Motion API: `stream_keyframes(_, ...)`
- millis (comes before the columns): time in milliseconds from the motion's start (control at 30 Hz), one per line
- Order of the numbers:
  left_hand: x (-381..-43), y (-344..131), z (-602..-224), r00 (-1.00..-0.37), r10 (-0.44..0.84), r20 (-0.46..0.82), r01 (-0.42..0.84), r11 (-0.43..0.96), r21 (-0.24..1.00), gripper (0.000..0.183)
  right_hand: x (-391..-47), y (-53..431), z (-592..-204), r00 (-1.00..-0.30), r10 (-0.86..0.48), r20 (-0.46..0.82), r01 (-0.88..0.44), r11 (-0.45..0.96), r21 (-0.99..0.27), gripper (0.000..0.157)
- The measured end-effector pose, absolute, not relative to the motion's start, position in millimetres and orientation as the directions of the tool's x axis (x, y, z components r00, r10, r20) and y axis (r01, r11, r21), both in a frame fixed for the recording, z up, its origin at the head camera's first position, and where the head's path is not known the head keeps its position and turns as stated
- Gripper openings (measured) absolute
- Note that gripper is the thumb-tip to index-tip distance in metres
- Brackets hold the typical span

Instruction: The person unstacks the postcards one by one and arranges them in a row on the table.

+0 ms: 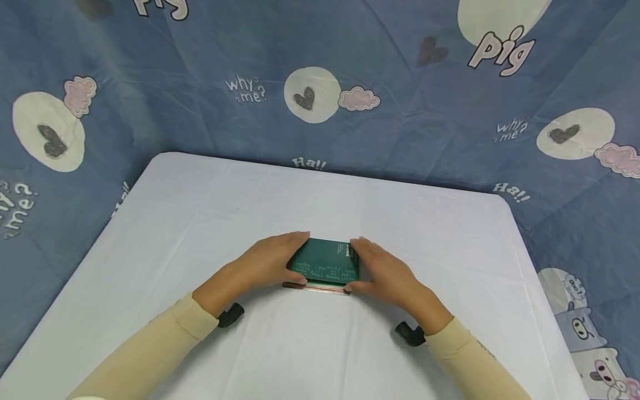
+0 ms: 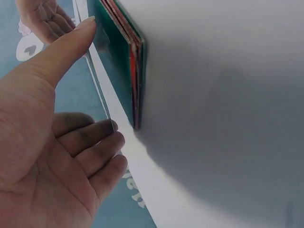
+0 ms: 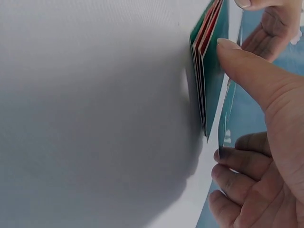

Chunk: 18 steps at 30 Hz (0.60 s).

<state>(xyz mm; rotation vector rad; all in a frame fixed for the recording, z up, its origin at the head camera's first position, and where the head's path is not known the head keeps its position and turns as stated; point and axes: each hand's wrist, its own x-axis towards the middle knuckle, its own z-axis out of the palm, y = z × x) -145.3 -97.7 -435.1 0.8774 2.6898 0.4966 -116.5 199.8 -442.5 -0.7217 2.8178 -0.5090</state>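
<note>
When viewed from the head camera: one dark green booklet, cover up, placed around the middle of the white worktop, between two hands. Pale lettering on the cover, larger and fainter along the near side, small and white toward the far right corner. Thin layers, red and pale among them, exposed at the near edge.

Left hand: grip clamped on the booklet at its left end, thumb to the near edge, fingers to the far edge. Right hand: grip likewise clamped, mirrored, at the right end. Thumb and fingers of each hand spread apart across the width of the cover.

From both wrist cameras: layers seen from the side, a little fanned, red between green; thumb tip at the cover; other fingers loosely bent, well beyond. Broad shadow on the worktop, just beside the booklet. Resting flat or slightly raised: cannot be told.

Also listed: beige left sleeve and right sleeve; black left fitting and right fitting, one at each wrist; blue cloth behind and beside the worktop, printed with hearts on pale discs, pink clouds, pigs and white words
</note>
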Motion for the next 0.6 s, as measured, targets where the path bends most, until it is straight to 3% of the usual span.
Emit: stream_keyframes(600,-181,-68,-428,-0.773,0.618,-0.143,0.525,0.749,0.404,0.104,-137,224,-430,-0.883,-0.459,-0.098,-0.381,0.823,-0.422,0.099)
